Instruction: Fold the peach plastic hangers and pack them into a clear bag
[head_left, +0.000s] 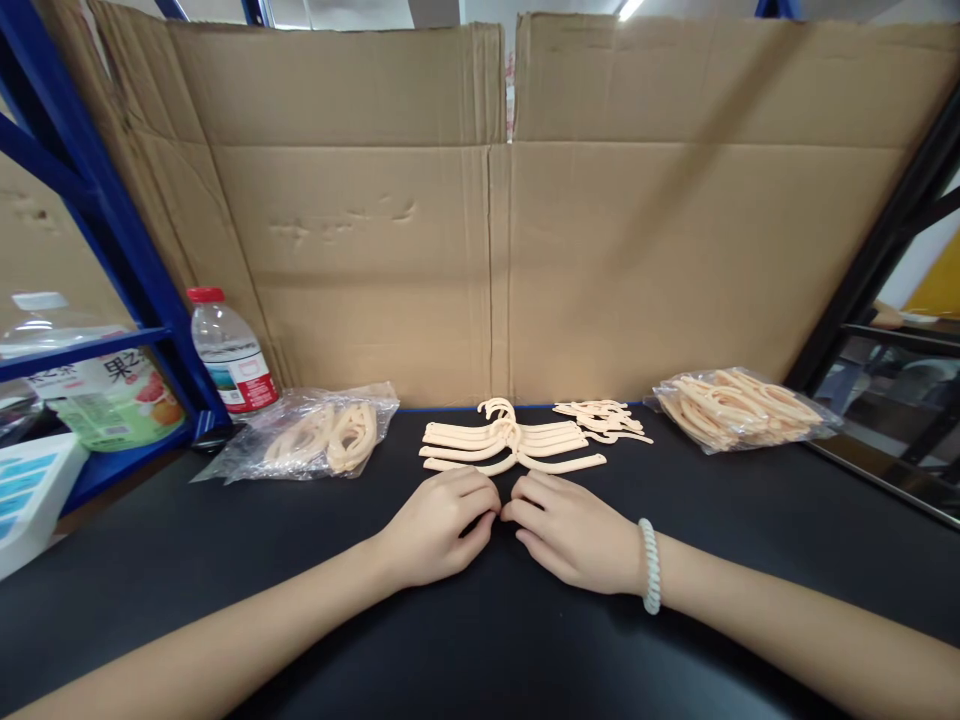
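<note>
My left hand [439, 525] and my right hand [566, 530] rest side by side on the black table [300, 580], fingertips meeting near the middle. Whether a small piece is pinched between them, I cannot tell. Just beyond the fingers lies a stack of peach-coloured plastic hangers [510, 445]. To its right sits a small heap of peach clips [604, 418]. My right wrist wears a white spiral band [651, 565].
A clear bag of peach parts [322, 435] lies at the left, another bag [739, 405] at the right. A water bottle with a red cap [229, 350] stands by blue shelving [90, 200]. A cardboard wall [487, 220] closes the back.
</note>
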